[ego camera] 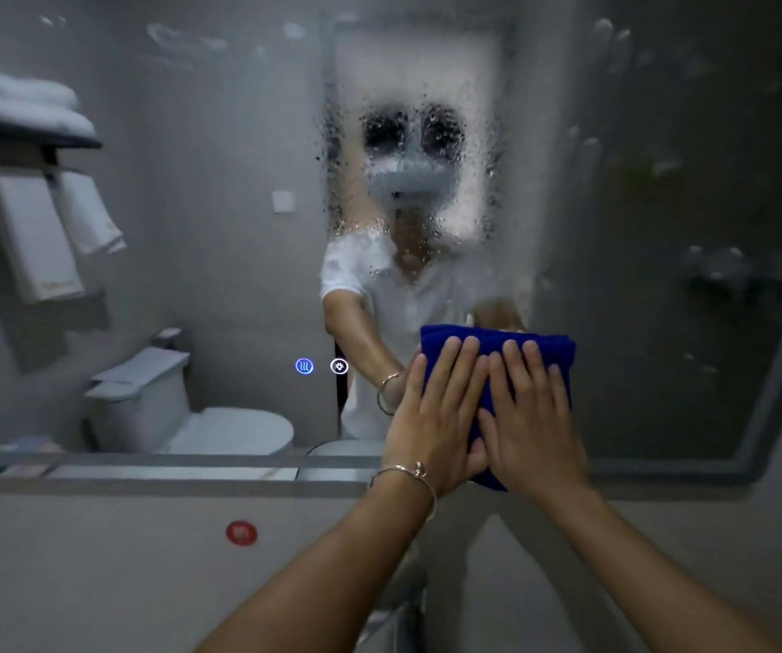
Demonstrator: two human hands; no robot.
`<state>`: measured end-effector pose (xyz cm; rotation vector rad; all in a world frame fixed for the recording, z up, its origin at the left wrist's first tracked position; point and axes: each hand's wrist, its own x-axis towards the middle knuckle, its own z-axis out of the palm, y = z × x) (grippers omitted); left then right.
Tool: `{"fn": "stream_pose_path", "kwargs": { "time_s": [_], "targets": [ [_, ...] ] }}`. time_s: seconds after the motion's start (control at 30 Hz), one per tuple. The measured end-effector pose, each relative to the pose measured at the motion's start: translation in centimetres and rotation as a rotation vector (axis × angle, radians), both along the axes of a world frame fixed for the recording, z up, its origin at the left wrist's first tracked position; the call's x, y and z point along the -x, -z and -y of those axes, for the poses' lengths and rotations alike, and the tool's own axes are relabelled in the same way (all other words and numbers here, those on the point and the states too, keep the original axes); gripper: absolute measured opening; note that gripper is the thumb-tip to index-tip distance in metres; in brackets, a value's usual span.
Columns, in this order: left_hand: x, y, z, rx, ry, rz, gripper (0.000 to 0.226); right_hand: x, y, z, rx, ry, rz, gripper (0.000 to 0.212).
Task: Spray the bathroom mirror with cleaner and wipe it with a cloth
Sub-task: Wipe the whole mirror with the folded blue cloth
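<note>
you're in the wiping step now: both hands are flat on the blue cloth [551, 355], pressing it against the mirror [219, 256] low and a little right of centre. your left hand [436, 407], the one with the bracelet [408, 478], lies on the cloth's left half, fingers straight and slightly spread. your right hand [533, 417] sits just beside it on the right half, fingers straight too, and the two hands touch along their inner edges. neither hand is curled round the cloth; it's palm and finger pressure that pins it to the glass. the cloth is folded into a thick pad, its top and right edges showing beyond your fingertips, its lower corner poking out beneath your palms just above the mirror's bottom edge. the cleaner is on the glass: a patch of droplets [408, 148] beads the mirror well above the cloth, up at the centre, and it looks untouched. there are faint smears higher up and to the right, and no spray bottle in view. so, as i read it, the spraying is done and most of the wiping lies ahead. the next move calls for sliding the pad up into that wet patch with even pressure, then working across in overlapping passes so nothing dries into streaks. mind the two lit icons [304, 366] to the left of your hands; a wet pad over them might trigger something.
</note>
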<state>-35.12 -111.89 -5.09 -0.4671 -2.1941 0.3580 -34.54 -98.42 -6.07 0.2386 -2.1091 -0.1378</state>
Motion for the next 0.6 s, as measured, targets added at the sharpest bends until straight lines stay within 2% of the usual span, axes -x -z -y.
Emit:
{"fn": "stream_pose_path", "kwargs": {
  "time_s": [0.17, 0.3, 0.47, 0.6],
  "targets": [
    [0.0, -2.4, 2.4, 0.077, 0.024, -0.027, 0.081, -0.4, -1.9, 2.1, 0.101, -0.059, 0.037, 0.061],
    [0.4, -8.3, 4.8, -0.023, 0.009, -0.135, 0.072, 0.4, -8.1, 5.2, 0.157, -0.143, 0.062, 0.062],
    [1.0, -15.1, 10.3, -0.06, -0.051, -0.229, 0.072, 1.1, -15.5, 11.2, 0.162, -0.146, 0.024, 0.064],
    [1.5, -14.9, 15.5, -0.107, 0.011, -0.298, 0.072, 1.5, -15.9, 16.5, 0.115, -0.155, 0.017, 0.064]
  ]
}}
